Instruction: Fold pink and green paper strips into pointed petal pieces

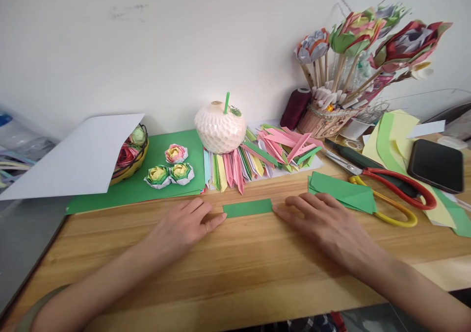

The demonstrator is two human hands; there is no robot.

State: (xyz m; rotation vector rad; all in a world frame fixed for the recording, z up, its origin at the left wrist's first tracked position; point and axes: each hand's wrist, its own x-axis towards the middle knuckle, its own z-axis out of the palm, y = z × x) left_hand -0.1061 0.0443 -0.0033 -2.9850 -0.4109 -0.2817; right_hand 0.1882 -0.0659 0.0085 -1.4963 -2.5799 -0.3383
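Observation:
A narrow green paper strip (248,208) lies flat on the wooden table (235,263) between my hands. At its left end, the thumb of my left hand (189,219) rests by the edge, with the other fingers bent lightly on the wood. My right hand (316,219) lies palm down with fingers apart, its thumb at the strip's right end. Just behind that hand sit more green paper pieces (344,194), partly under the scissors (390,185) with red and yellow handles. Neither hand grips anything.
Folded paper pieces (272,150) lie heaped behind the strip, beside a white strawberry-shaped ornament (220,126). Three paper flowers (176,153) rest on green sheets (128,192). A white sheet (84,150) covers part of a basket (138,163). At right are a phone (436,165) and a flower-filled holder (324,121).

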